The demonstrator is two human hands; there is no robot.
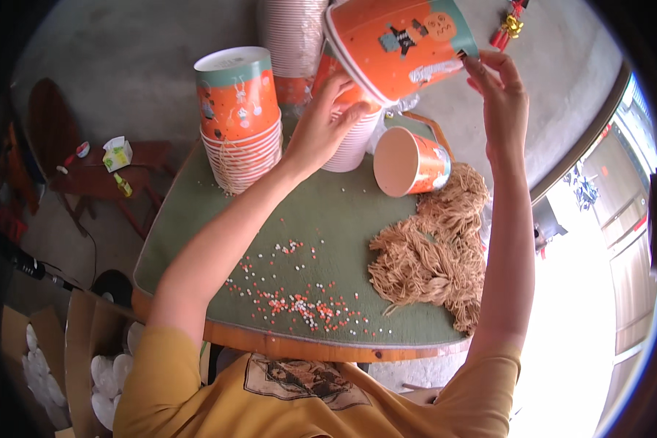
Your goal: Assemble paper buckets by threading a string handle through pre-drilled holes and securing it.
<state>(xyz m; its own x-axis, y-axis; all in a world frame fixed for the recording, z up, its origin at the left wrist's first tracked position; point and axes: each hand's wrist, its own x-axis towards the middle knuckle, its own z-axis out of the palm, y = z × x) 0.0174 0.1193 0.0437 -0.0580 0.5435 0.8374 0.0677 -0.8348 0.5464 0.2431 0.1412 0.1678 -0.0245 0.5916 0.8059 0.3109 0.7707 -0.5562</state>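
We hold an orange paper bucket (401, 44) aloft at 12 o'clock over the green-topped table (197, 219), tipped on its side with its mouth toward our left. Our left hand (325, 124) grips its rim from below, fingers curled around the edge; our right hand (500, 102) is at 2 o'clock of the bucket, fingertips pinched narrow on a small dark tab (462, 53) at its base edge.

Directly beneath the raised bucket, a nested stack of matching buckets (350, 139) stands behind our left hand, and a taller pale stack (293, 36) rises behind that. At 10 o'clock of our left hand another stack of orange buckets (241, 117) stands upright, strings hanging down its side. A single bucket (410, 162) lies on its side at 4 o'clock of the left hand, mouth facing us, between our forearms.

A heap of tan cord bundles (434, 255) lies under our right forearm, reaching to the table's right edge. Red and white punched bits (299, 299) are scattered along the near edge at 6 o'clock. The table's middle lies bare between our arms. Off the table's left edge a low dark stool (146, 157) carries a small carton, and boxes of white lids (109, 387) sit at 7 o'clock.
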